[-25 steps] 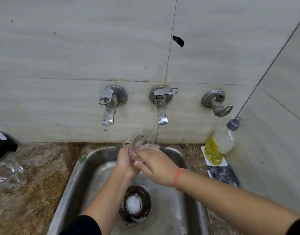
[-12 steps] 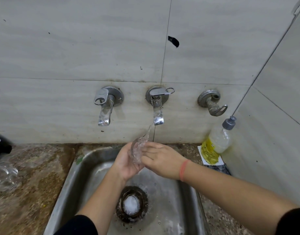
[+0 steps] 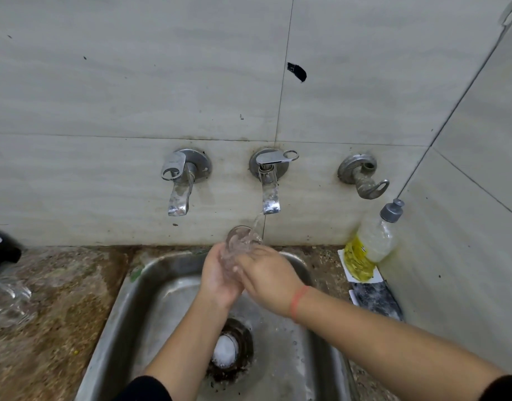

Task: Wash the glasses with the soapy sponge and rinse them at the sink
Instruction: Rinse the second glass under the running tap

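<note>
Glass [image 3: 240, 238]: clear, held above the back of the sink [image 3: 124, 302], mouth tilted up towards the middle tap [image 3: 270, 195], whose water [image 3: 257, 219] streams into it. Left hand [image 3: 220, 277]: cupped round the glass's left side, fingers curled on it; right hand [image 3: 267, 274]: fingers wrapped over its right side, gripping likewise. Also present: soap bottle [image 3: 370, 244] in the right corner, more glassware [image 3: 5, 299] on the counter [image 3: 60, 299] at left.

clear glass [image 3: 240, 240], yellow-labelled bottle [image 3: 370, 246], speckled brown counter [image 3: 60, 314]
</note>
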The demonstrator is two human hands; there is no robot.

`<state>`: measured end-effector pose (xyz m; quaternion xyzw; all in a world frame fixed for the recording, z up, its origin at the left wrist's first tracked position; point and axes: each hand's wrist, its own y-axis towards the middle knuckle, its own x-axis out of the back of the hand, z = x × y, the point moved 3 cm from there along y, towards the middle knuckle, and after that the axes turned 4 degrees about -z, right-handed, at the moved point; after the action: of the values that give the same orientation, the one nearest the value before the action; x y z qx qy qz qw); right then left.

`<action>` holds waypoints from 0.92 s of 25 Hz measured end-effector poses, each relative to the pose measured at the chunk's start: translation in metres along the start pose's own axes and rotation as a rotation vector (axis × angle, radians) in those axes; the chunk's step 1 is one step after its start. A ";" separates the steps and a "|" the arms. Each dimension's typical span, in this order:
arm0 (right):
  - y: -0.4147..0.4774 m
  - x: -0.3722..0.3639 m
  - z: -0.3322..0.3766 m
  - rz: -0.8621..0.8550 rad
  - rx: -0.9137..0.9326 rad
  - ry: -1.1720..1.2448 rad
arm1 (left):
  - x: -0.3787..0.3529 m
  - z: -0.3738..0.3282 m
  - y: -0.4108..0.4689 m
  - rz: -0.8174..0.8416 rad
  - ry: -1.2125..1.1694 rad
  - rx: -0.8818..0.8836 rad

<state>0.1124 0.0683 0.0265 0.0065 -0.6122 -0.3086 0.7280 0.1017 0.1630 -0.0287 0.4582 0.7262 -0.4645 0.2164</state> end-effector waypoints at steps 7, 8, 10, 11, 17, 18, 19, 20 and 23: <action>-0.020 0.007 -0.024 -0.197 0.382 -0.273 | 0.000 -0.004 -0.011 0.104 0.160 0.206; -0.017 0.009 -0.022 -0.256 0.309 -0.192 | -0.005 0.001 -0.013 0.093 0.162 0.205; -0.010 0.012 -0.020 -0.316 0.027 0.004 | -0.011 0.009 -0.008 0.047 0.070 0.148; -0.008 0.011 -0.024 -0.338 -0.181 0.134 | -0.015 0.010 -0.005 0.035 0.021 0.113; -0.026 -0.003 -0.057 -0.358 -1.465 1.387 | -0.047 0.005 0.007 -0.012 0.510 -0.186; -0.031 -0.005 -0.060 -0.348 -1.553 1.506 | -0.053 0.007 0.004 0.019 0.587 -0.238; -0.035 -0.007 -0.062 -0.361 -1.611 1.587 | -0.056 0.008 0.002 0.034 0.673 -0.291; -0.038 -0.009 -0.062 -0.369 -1.648 1.633 | -0.058 0.010 0.000 0.051 0.752 -0.337; -0.040 -0.015 -0.061 -0.360 -1.705 1.691 | -0.058 0.007 -0.004 0.058 0.991 -0.491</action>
<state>0.1481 0.0203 -0.0170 -0.1902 0.4650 -0.6076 0.6152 0.1258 0.1297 0.0126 0.5778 0.8153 -0.0041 -0.0379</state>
